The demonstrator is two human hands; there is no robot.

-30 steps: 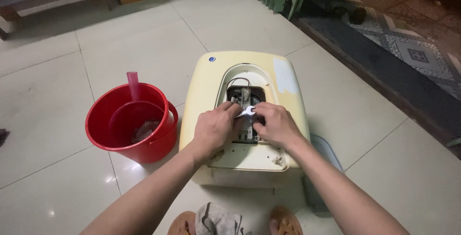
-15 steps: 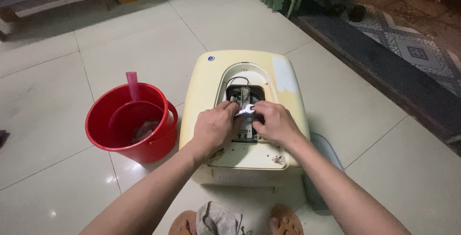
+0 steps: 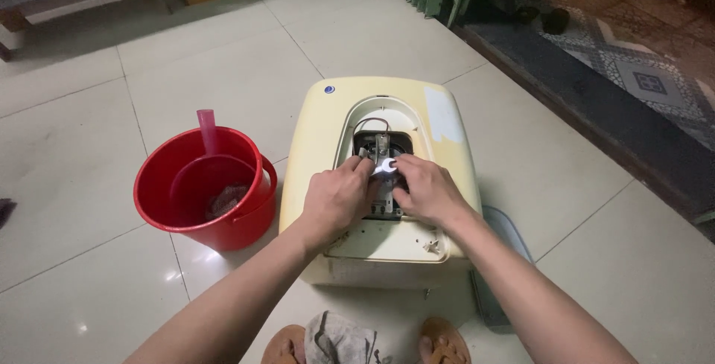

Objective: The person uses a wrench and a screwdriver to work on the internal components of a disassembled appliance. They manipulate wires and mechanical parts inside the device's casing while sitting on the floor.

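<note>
On the far left a red bucket [image 3: 205, 185] stands on the white tile floor [image 3: 89, 111]. A pink scoop [image 3: 206, 129] stands up inside it. Just right of the bucket lies a pale yellow box [image 3: 387, 178], flat on the floor. It has an open hole in its top, and dark metal parts [image 3: 381, 149] show in the hole.

Both hands sit at that hole, side by side. The left hand [image 3: 339, 196] is curled, with its grip pressed on the left side of the parts. The right hand [image 3: 428, 191] is curled too. Its fingers pinch a small shiny piece [image 3: 385, 168] between the two hands. The parts run long, away from the person, and both hands are equally near them. A grey cloth [image 3: 339, 338] lies between two brown sandals below.
</note>
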